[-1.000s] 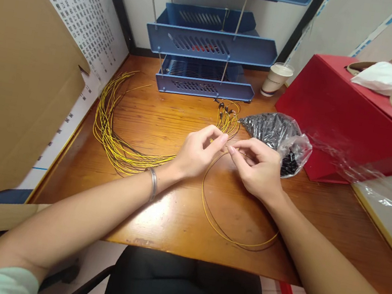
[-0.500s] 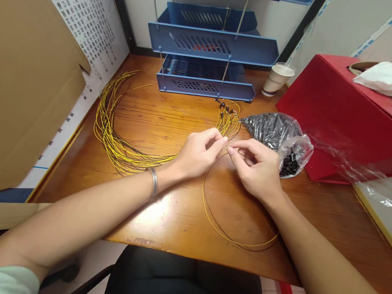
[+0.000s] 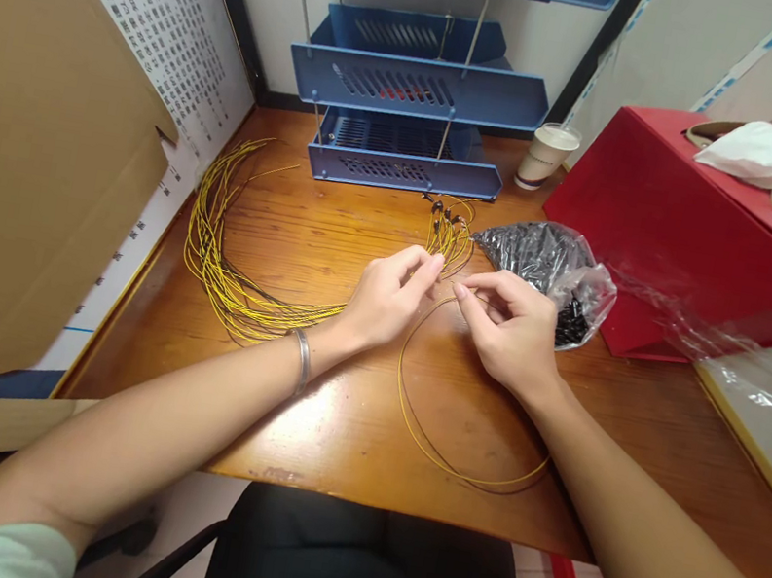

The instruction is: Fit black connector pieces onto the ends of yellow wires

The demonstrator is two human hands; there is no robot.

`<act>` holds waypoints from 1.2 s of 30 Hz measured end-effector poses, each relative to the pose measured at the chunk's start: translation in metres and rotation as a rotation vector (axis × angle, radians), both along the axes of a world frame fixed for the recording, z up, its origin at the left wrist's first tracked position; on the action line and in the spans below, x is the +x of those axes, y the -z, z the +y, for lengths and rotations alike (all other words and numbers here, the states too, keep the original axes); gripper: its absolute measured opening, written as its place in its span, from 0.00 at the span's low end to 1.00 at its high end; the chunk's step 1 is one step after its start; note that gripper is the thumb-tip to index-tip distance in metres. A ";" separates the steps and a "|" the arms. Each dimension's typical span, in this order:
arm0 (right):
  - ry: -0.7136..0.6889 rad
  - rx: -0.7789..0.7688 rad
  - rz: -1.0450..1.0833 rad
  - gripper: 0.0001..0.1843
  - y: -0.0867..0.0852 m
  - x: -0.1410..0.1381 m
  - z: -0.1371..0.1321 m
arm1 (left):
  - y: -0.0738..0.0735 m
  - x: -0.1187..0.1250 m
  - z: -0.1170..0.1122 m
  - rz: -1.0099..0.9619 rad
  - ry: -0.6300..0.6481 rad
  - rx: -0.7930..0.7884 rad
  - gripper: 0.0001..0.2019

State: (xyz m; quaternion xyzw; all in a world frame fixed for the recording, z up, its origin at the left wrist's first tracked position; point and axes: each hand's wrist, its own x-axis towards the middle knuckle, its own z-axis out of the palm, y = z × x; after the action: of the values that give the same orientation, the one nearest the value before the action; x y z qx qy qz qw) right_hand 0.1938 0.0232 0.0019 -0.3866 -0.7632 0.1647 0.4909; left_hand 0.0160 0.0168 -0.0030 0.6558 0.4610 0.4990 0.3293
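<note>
My left hand and my right hand meet over the middle of the wooden desk, fingertips a little apart. My right hand pinches the end of a yellow wire that loops down toward the desk's front edge. My left hand's thumb and fingers are pinched together on something too small to make out. A bundle of yellow wires lies to the left. Just beyond my fingers sits a small bunch of wire ends with dark tips. A clear bag of small black parts lies right of my hands.
A blue stacked paper tray stands at the back. A paper cup is beside it. A red box with white cloths on top fills the right. Cardboard and a printed sheet line the left edge.
My fingertips, nearly touching before, have drawn slightly apart; my right hand has shifted a little right and down. Nothing else has moved.
</note>
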 end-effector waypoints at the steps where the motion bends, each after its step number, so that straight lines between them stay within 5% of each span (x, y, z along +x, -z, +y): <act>1: 0.004 -0.002 -0.001 0.03 0.000 0.000 0.000 | 0.000 0.000 0.000 0.019 0.016 -0.001 0.18; 5: 0.003 -0.021 0.001 0.04 0.001 0.000 -0.001 | -0.001 0.001 -0.003 0.067 0.061 0.037 0.11; 14: -0.008 -0.022 -0.014 0.04 0.001 -0.001 -0.001 | -0.002 0.002 -0.003 0.063 0.047 0.017 0.11; 28: -0.006 -0.039 -0.027 0.03 0.000 -0.001 -0.002 | -0.005 0.002 -0.004 0.052 0.007 0.022 0.27; 36: -0.023 -0.012 -0.026 0.04 -0.001 -0.002 -0.001 | -0.002 0.001 -0.003 0.129 0.005 -0.027 0.15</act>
State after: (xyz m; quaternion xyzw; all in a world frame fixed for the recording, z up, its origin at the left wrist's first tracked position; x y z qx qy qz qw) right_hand 0.1914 0.0218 0.0033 -0.3828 -0.7729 0.1701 0.4766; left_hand 0.0171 0.0142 -0.0014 0.6831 0.4863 0.4489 0.3089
